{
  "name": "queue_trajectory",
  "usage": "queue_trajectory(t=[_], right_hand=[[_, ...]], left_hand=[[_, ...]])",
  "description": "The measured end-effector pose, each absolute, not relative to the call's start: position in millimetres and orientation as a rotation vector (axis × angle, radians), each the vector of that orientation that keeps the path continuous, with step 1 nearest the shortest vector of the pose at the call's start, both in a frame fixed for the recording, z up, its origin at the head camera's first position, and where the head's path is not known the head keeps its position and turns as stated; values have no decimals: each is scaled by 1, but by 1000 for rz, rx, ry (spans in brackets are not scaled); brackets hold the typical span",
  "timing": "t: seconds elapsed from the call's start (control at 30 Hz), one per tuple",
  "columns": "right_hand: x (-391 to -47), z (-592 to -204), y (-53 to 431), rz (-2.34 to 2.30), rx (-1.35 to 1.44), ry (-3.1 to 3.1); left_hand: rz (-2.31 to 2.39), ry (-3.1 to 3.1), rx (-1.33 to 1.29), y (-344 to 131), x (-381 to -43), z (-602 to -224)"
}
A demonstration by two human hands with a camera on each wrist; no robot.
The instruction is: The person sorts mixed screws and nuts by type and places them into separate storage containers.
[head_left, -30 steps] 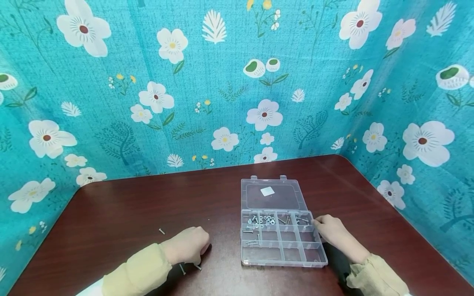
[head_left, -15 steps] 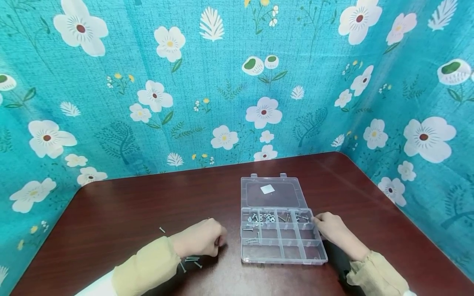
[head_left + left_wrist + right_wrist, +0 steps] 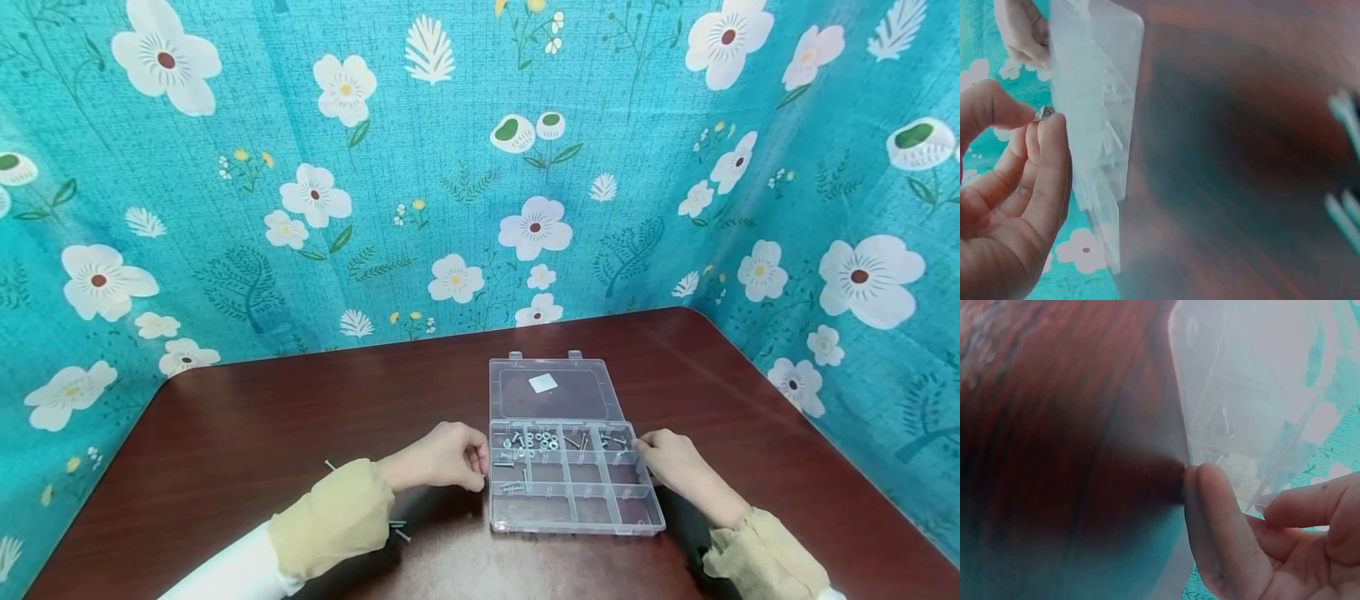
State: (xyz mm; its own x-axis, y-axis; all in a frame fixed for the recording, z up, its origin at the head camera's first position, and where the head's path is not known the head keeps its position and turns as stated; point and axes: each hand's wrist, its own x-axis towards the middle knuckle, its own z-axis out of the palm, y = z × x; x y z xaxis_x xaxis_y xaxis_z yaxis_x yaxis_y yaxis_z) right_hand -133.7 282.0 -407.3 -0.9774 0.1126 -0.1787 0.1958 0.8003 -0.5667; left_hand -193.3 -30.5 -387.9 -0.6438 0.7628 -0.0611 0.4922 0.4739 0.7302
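Thumb and fingertips of my left hand (image 3: 450,457) pinch a small silvery metal fastener (image 3: 1044,113); most of it is hidden between them, so I cannot tell its exact kind. That hand is right beside the left wall of a clear plastic compartment box (image 3: 543,529). The box lies with its lid (image 3: 555,396) folded back. Nuts (image 3: 551,440) and screws (image 3: 512,487) lie in several of its back and left compartments. My right hand (image 3: 671,457) holds the box's right wall, with thumb (image 3: 1294,509) and fingers (image 3: 1219,506) at its edge.
Several loose screws (image 3: 400,530) lie on the dark red-brown table (image 3: 262,425) near the left forearm. Another screw (image 3: 330,465) sits farther back, partly behind the sleeve. A turquoise floral cloth (image 3: 450,167) rises behind and beside the table.
My left hand has moved right from the loose screws to the box's left side, now with a small metal fastener in its fingertips. The right hand stays at the box's right wall.
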Motion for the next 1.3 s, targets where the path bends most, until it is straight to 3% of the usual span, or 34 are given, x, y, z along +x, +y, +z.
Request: queue_trajectory(t=[0.17, 0.33, 0.63, 1.07, 1.3], right_hand=[[-134, -408, 283, -926, 249, 2847], [-135, -408, 284, -940, 242, 2835], [-135, -406, 282, -923, 235, 2840], [-134, -406, 282, -932, 256, 2813], [-134, -406, 281, -960, 256, 2813]], left_hand=[[1159, 2203, 854, -16, -195, -390], [1182, 2235, 819, -5, -197, -392], [1045, 2364, 1052, -14, -199, -386], [351, 2417, 1575, -56, -176, -370], [213, 2414, 1637, -87, -166, -377]])
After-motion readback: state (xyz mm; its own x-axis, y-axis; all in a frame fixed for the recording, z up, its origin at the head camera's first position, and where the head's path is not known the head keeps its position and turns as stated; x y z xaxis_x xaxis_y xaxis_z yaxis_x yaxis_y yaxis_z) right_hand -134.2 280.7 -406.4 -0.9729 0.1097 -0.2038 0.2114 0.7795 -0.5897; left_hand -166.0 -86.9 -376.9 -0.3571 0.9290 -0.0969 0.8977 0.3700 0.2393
